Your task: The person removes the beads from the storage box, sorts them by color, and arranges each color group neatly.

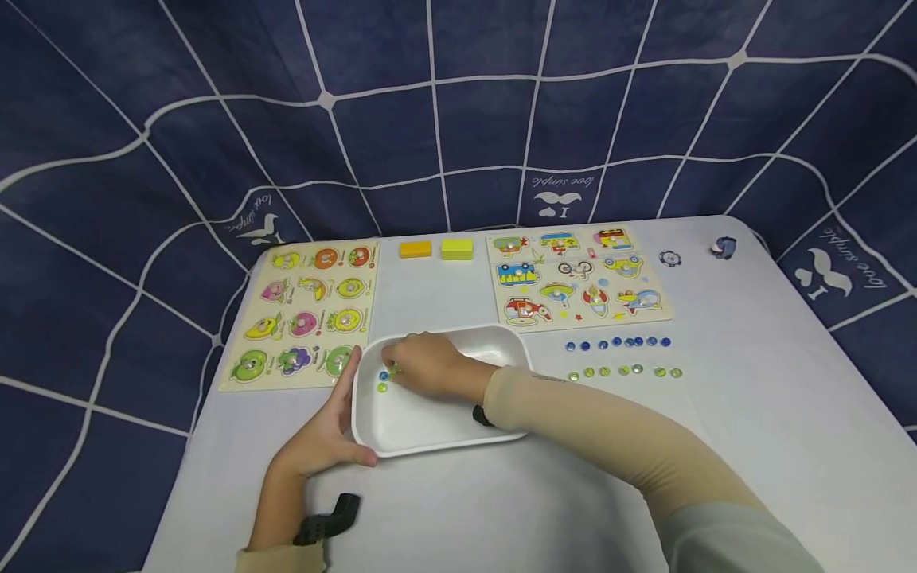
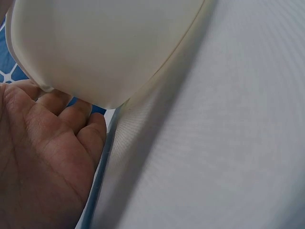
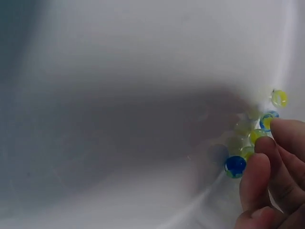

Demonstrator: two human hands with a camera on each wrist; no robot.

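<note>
A white tray (image 1: 430, 442) lies in front of me. My left hand (image 1: 325, 434) grips its left end, thumb at the near corner and fingers along the outer wall. In the left wrist view the left hand (image 2: 47, 148) has bent fingers against the tray's wall (image 2: 95, 57). My right hand (image 1: 430, 366) reaches into the tray's left part. In the right wrist view its fingertips (image 3: 255, 174) are beside several glass marbles, among them a blue marble (image 3: 235, 167) and a yellow-streaked marble (image 3: 279, 98). Whether a marble is pinched is unclear.
Right of the tray lie a row of blue marbles (image 1: 603, 344) and a row of yellow-green marbles (image 1: 605, 372). Behind stand a fruit puzzle board (image 1: 239, 386), a vehicle puzzle board (image 1: 573, 325), an orange block (image 1: 415, 249), a yellow block (image 1: 457, 249), a chip (image 1: 670, 258) and a figurine (image 1: 723, 247).
</note>
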